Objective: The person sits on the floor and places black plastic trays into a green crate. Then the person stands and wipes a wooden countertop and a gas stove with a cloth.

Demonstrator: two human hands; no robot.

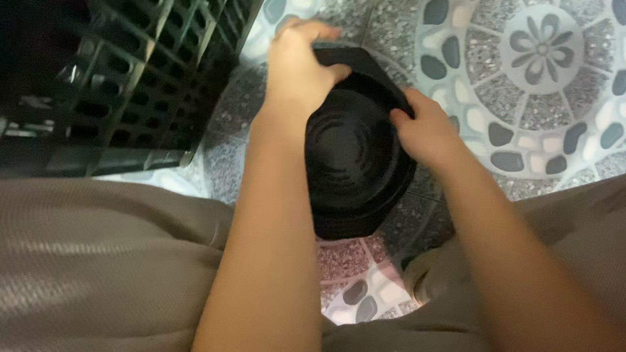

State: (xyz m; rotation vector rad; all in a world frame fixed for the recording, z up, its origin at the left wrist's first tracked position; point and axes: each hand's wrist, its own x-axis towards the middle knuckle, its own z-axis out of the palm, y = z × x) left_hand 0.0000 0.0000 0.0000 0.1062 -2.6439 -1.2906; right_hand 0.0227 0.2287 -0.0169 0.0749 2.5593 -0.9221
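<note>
A black round plastic tray with raised concentric rings (355, 163) is held between my knees above the floor. My left hand (300, 65) grips its far left rim, fingers curled over the edge. On the right rim, my right hand (427, 133) pinches the edge with thumb and fingers. Both forearms reach down from the bottom of the view and cover part of the tray's sides.
A black plastic lattice crate (124, 78) stands at the upper left, close to my left arm. The floor (541, 52) is tiled with a pebble and flower pattern. My legs in beige ribbed cloth (98, 261) fill the lower corners.
</note>
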